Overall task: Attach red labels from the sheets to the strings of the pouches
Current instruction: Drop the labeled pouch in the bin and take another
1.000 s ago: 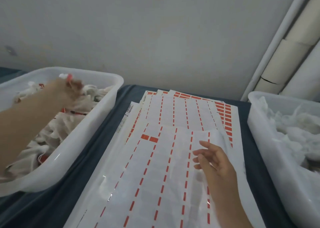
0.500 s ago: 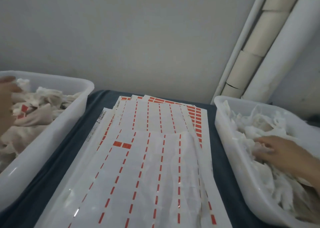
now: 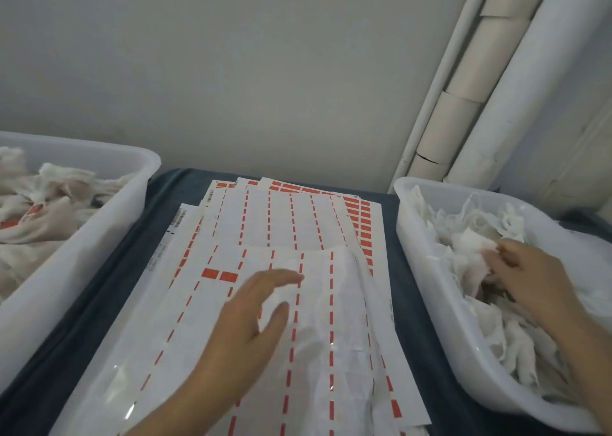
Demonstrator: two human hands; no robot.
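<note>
The right hand [image 3: 526, 276] had its fingertips buried among the white fabric pouches [image 3: 477, 256], so its grip could not be read; the blurred left hand [image 3: 251, 323] hid part of the white sheets of red labels [image 3: 298, 223], and the translucent left tub [image 3: 82, 236] ran off the frame's edge

Both hands [image 3: 245, 323] and forearms bare, no sleeves or jewellery visible

Label sheets [image 3: 281, 223] lie fanned flat in the centre, red labels [image 3: 219, 274] mostly peeled; white pouches [image 3: 470, 246] fill the right tub, labelled pouches [image 3: 36, 210] the left.
</note>
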